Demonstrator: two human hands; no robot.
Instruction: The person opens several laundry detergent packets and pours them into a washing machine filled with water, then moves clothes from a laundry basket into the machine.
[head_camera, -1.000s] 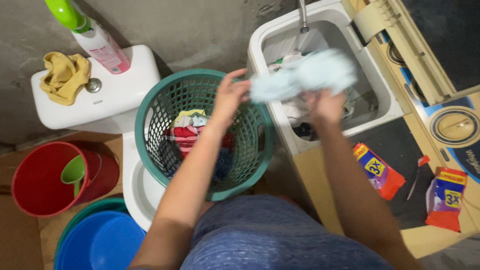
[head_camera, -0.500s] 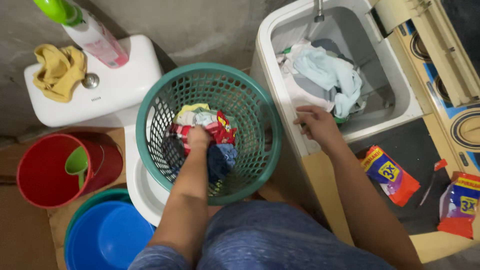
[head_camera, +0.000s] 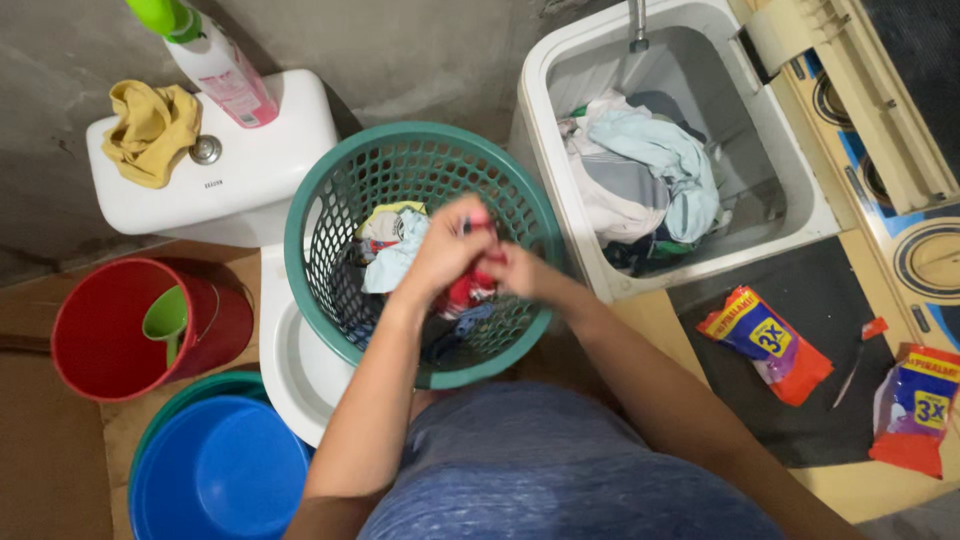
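Nearest, at the bottom left, a blue basin (head_camera: 215, 470) is nested in a green one, with a red bucket (head_camera: 110, 330) holding a green dipper just beyond.

Mid-scene: both hands are now over the green laundry basket (head_camera: 520, 210), which sits on the toilet seat. Half a second ago the right hand rested on the washer rim and the left dug into the pile alone; a second ago both held a pale blue cloth over the tub. That cloth now lies in the tub, so one item is transferred and another is being picked up.

Left hand (head_camera: 440, 255): fingers closed, pinching a red garment (head_camera: 465, 290) lifted slightly off the pile. Right hand (head_camera: 520, 272): fingers curled onto the same garment, touching the left hand. The garment is inside the basket, right of centre.

Right: two detergent sachets (head_camera: 765, 345) on the dark surface of the machine.

Far: white washer tub (head_camera: 795, 215) with pale clothes (head_camera: 650, 165) heaped inside; toilet tank (head_camera: 250, 190) at far left, carrying a yellow rag (head_camera: 150, 130) and a spray bottle (head_camera: 215, 60).
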